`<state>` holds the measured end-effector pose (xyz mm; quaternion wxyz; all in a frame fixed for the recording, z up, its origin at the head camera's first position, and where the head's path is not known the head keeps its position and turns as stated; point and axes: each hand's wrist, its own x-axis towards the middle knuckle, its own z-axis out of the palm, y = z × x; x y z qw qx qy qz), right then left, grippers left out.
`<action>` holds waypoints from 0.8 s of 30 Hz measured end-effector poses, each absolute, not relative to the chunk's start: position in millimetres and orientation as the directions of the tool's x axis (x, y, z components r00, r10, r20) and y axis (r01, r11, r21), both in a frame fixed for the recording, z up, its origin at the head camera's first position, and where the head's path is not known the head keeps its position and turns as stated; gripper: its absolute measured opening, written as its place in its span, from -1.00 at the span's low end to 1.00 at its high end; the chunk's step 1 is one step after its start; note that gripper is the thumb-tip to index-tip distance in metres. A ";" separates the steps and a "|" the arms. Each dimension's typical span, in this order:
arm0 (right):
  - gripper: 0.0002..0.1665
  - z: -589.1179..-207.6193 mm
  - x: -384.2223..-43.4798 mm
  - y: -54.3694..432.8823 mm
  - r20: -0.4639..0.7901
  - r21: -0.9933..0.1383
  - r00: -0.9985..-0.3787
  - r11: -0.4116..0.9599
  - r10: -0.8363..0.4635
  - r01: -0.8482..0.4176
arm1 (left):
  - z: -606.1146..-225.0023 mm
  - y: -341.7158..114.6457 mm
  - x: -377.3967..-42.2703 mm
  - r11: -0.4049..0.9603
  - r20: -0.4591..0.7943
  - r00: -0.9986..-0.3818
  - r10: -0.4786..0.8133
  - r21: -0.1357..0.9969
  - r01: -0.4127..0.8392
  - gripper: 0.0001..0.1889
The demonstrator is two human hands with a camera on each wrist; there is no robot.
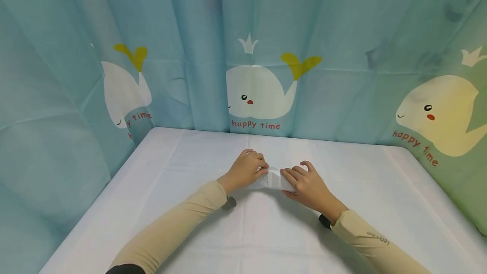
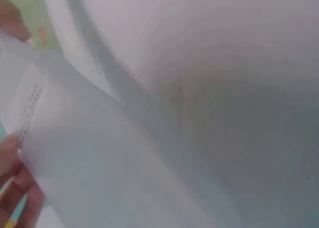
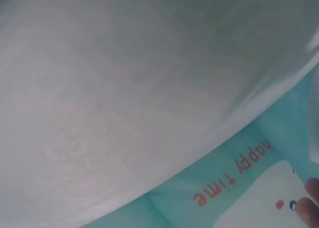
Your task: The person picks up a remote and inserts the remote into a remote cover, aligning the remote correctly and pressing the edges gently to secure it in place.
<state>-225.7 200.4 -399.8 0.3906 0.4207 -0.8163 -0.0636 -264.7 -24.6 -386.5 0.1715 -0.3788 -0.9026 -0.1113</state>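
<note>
A small white paper piece with folds, boxy in outline and bearing fine dark print (image 1: 274, 179), is held between both hands over the table. My left hand (image 1: 246, 170) pinches its left end, thumb and fingertips meeting at the printed side. The right hand (image 1: 306, 185) grips the other end, thumb below and fingers over the top, one finger lifted away. In the left wrist view the white paper (image 2: 84, 128) spreads large, its print near the left fingers (image 2: 22, 198). The right wrist view catches only fingertips (image 3: 310, 208) at its lower right edge.
A white-covered table (image 1: 213, 240) lies below. Behind and beside it hangs a blue-green curtain (image 1: 198, 54) with printed whales. A dark round device (image 1: 229, 203) sits at the left wrist and a black one (image 1: 324, 221) at the right.
</note>
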 end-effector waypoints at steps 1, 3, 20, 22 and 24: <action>-0.26 -399.5 -225.5 200.5 0.582 0.437 -0.336 0.633 -0.740 -0.639 | -387.1 -25.0 -265.0 0.676 0.397 -0.655 0.643 0.108 0.729 -0.82; -0.25 -399.1 -225.1 201.1 0.576 0.446 -0.327 0.624 -0.749 -0.642 | -388.7 -25.8 -265.5 0.651 0.409 -0.659 0.631 0.184 0.737 -0.84; -0.36 -392.4 -226.6 196.0 0.697 0.233 -0.463 0.783 -0.548 -0.576 | -393.1 -17.7 -254.5 0.762 0.585 -0.640 0.498 0.057 0.645 -0.64; -0.40 -391.5 -224.9 195.9 0.717 0.194 -0.479 0.805 -0.506 -0.560 | -395.0 -16.9 -251.4 0.785 0.638 -0.613 0.465 0.023 0.619 -0.63; -0.42 -390.9 -223.1 195.3 0.731 0.164 -0.489 0.818 -0.477 -0.552 | -396.9 -16.2 -249.3 0.796 0.669 -0.600 0.439 0.019 0.605 -0.65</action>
